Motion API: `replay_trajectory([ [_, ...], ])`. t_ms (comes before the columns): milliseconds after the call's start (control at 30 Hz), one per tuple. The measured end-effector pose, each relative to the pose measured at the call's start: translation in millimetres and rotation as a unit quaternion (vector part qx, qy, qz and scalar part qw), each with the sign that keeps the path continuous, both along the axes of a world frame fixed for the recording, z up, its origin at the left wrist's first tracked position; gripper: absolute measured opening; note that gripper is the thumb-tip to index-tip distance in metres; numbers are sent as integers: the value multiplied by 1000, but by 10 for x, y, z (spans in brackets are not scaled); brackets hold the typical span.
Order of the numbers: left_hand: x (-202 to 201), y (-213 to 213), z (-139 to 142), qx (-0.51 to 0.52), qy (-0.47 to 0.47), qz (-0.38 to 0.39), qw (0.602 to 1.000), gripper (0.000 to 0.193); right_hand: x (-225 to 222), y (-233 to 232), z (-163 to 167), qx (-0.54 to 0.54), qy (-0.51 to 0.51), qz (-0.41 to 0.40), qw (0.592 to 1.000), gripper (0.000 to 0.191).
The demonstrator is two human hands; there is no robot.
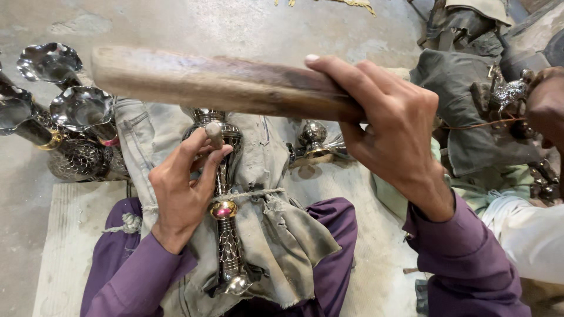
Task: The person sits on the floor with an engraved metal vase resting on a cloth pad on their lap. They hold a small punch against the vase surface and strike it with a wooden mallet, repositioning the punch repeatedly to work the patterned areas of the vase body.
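A slender engraved silver metal stem [226, 235], likely stiff and slippery, lies on a grey cloth [276, 229] across the lap. The left hand [179, 188] pinches a small punch [215, 135]; the right hand [393, 129] is clamped around a worn wooden mallet [217, 85].

Concrete floor [235, 23] – pale mat [70, 235], metal vases [64, 111] on it.

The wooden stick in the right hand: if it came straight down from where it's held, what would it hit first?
Probably the small punch that the left hand holds against the ornate metal stem, though depth is hard to judge.
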State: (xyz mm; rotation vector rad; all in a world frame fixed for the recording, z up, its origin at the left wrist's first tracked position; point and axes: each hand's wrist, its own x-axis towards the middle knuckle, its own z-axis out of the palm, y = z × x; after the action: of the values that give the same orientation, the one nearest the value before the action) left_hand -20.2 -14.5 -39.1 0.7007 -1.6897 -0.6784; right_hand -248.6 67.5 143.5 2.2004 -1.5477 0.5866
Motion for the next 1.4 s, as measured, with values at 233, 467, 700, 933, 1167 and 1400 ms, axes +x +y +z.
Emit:
replay_trajectory([
  [233, 27, -29, 42, -11, -25, -14, 1000, 31, -74, 69, -63, -9, 228, -92, 969, 48],
  [467, 46, -63, 154, -9, -32, -52, 998, 41, -271, -11, -333, 15, 152, -79, 985, 45],
  [700, 31, -81, 224, -1, -56, -59, 997, 41, -303, 28, -477, 13, 33, -77, 996, 43],
  [933, 51, -97, 297, -13, -76, -67, 995, 39, -276, 8, -559, 50, 48, -88, 994, 49],
  [1167, 62, -116, 341, -13, -94, -90, 991, 42, -216, 68, -691, 45, -175, -52, 982, 45],
  [1400, 72, -134, 372, -12, -125, -109, 986, 41, -304, 84, -817, 98, -366, -3, 925, 47],
])
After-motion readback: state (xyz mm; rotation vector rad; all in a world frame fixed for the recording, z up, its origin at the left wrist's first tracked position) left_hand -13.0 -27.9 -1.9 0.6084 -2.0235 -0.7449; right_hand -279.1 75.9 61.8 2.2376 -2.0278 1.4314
